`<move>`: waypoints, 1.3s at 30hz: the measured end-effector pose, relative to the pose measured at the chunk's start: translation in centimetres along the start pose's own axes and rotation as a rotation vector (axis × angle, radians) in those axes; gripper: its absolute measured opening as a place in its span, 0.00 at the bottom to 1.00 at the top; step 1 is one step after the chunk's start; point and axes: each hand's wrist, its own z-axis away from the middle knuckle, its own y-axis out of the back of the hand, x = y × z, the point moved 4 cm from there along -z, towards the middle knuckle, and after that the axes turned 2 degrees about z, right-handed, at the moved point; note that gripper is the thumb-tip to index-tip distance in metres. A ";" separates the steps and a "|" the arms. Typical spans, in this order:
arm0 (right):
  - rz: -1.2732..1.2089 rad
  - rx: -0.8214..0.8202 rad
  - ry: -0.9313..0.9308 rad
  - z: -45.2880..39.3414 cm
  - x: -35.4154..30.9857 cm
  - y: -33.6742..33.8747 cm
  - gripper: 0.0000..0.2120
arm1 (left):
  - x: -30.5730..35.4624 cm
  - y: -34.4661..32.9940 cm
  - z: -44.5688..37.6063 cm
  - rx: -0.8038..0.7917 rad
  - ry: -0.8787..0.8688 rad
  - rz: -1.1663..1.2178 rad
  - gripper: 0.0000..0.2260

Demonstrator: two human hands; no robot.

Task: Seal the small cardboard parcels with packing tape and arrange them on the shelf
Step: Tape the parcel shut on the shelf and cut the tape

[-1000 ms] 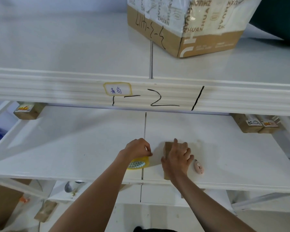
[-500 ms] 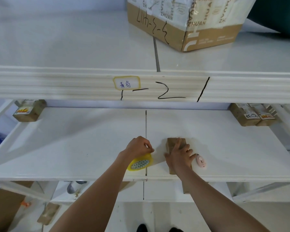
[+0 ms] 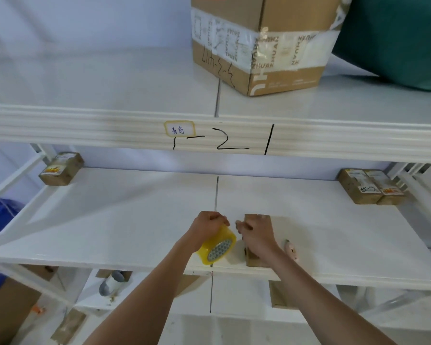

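**Taping the parcel at the shelf's front edge**

Low in the centre of the frame, the left hand (image 3: 208,226) grips the yellow tape roll (image 3: 217,247). Just right of it, the right hand (image 3: 255,236), fingers curled, presses on the small parcel (image 3: 258,220) lying on the shelf (image 3: 110,220). Sealing looks under way; next the tape needs drawing across the parcel and pressing flat.

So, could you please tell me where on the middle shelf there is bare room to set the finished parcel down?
The widest bare patch lies between the left parcel at the back corner and the left hand with its tape roll. Another runs from the pink cutter back to the two right parcels. The front centre is crowded around the small parcel under the right hand.
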 end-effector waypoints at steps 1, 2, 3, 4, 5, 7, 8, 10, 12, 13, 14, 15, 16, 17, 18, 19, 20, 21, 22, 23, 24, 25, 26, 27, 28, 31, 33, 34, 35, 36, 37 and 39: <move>0.034 -0.087 -0.031 0.4 -0.2 -0.1 0.18 | 0.2 -0.3 0.3 0.001 0.002 0.002 0.12; 0.058 -0.150 -0.050 0.7 -0.2 -0.1 0.17 | 0.4 -0.6 0.5 0.000 0.004 0.002 0.12; 0.043 -0.173 -0.051 0.9 -0.2 0.1 0.14 | 0.6 -0.9 0.8 -0.006 0.006 -0.006 0.12; -0.004 -0.168 -0.051 1.0 -0.1 0.3 0.11 | 0.8 -1.3 1.1 -0.014 0.006 -0.014 0.13; -0.049 -0.153 -0.058 1.1 0.0 0.5 0.09 | 0.8 -1.6 1.3 -0.019 0.008 -0.023 0.13; -0.111 -0.121 -0.081 1.3 0.4 0.8 0.07 | 0.8 -2.1 1.6 -0.015 0.012 -0.039 0.13; -0.145 -0.114 -0.093 1.4 0.5 0.8 0.08 | 0.6 -2.2 1.8 -0.003 0.015 -0.042 0.12; -0.165 -0.059 -0.098 1.7 0.7 1.3 0.09 | 0.4 -2.1 2.0 0.034 0.018 -0.040 0.12; -0.035 0.117 -0.082 1.9 1.2 2.5 0.10 | 0.1 -1.5 2.1 0.079 0.034 -0.031 0.11; 0.079 0.208 -0.083 1.9 1.7 3.1 0.11 | -0.1 -1.2 2.1 0.100 0.050 -0.022 0.10; 0.199 0.266 -0.102 1.8 2.3 3.4 0.15 | -0.4 -1.0 2.2 0.118 0.065 -0.009 0.10; 0.289 0.277 -0.153 1.6 2.9 3.5 0.19 | -0.6 -0.7 2.2 0.133 0.078 0.008 0.10; 0.343 0.245 -0.219 1.3 3.4 3.4 0.24 | -0.8 -0.5 2.2 0.146 0.087 0.026 0.10; 0.367 0.190 -0.275 1.0 3.8 3.0 0.30 | -1.0 -0.4 2.2 0.155 0.097 0.041 0.10; 0.367 0.136 -0.313 0.8 3.8 2.5 0.34 | -1.3 -0.3 2.2 0.161 0.108 0.055 0.10; 0.359 0.108 -0.323 0.5 3.7 2.0 0.37 | -1.5 -0.2 2.2 0.167 0.118 0.072 0.09; 0.353 0.100 -0.314 0.1 3.7 1.4 0.39 | -1.7 -0.1 2.1 0.170 0.129 0.091 0.08; 0.355 0.106 -0.303 -0.3 3.6 0.9 0.40 | -1.8 -0.2 2.1 0.172 0.137 0.110 0.07; 0.363 0.116 -0.303 -0.6 3.6 0.4 0.42 | -1.9 -0.2 2.0 0.172 0.144 0.125 0.07; 0.383 0.131 -0.309 -0.9 3.6 -0.1 0.43 | -2.0 -0.3 1.9 0.173 0.147 0.134 0.07; 0.413 0.140 -0.320 -1.0 3.5 -0.4 0.45 | -2.1 -0.4 1.8 0.174 0.151 0.139 0.07; 0.452 0.143 -0.329 -1.1 3.5 -0.7 0.47 | -2.2 -0.6 1.7 0.176 0.156 0.142 0.06; 0.485 0.147 -0.334 -1.1 3.5 -0.8 0.48 | -2.3 -0.7 1.7 0.176 0.161 0.146 0.06; 0.506 0.148 -0.335 -1.2 3.5 -0.9 0.48 | -2.4 -0.7 1.6 0.177 0.167 0.151 0.06; 0.523 0.146 -0.334 -1.2 3.5 -0.8 0.47 | -2.6 -0.7 1.5 0.178 0.175 0.155 0.06; 0.576 0.132 -0.315 -1.8 3.7 -0.7 0.43 | -2.7 -0.7 1.5 0.170 0.197 0.185 0.06; 0.568 0.103 -0.317 -2.0 3.7 -0.6 0.42 | -2.7 -0.6 1.7 0.154 0.209 0.207 0.05; 0.558 0.089 -0.320 -1.9 3.8 -0.6 0.43 | -2.8 -0.7 1.8 0.139 0.211 0.217 0.05; 0.561 0.076 -0.323 -1.9 4.0 -0.6 0.45 | -2.8 -0.7 1.9 0.121 0.210 0.226 0.05; 0.580 0.064 -0.320 -1.6 4.0 -0.4 0.47 | -2.8 -0.8 2.1 0.101 0.206 0.231 0.05; 0.608 0.068 -0.297 -1.5 4.0 -0.3 0.49 | -2.6 -0.9 2.5 0.083 0.199 0.233 0.05; 0.598 0.130 -0.190 -0.7 2.8 0.3 0.47 | -2.6 -1.0 3.0 0.052 0.180 0.217 0.07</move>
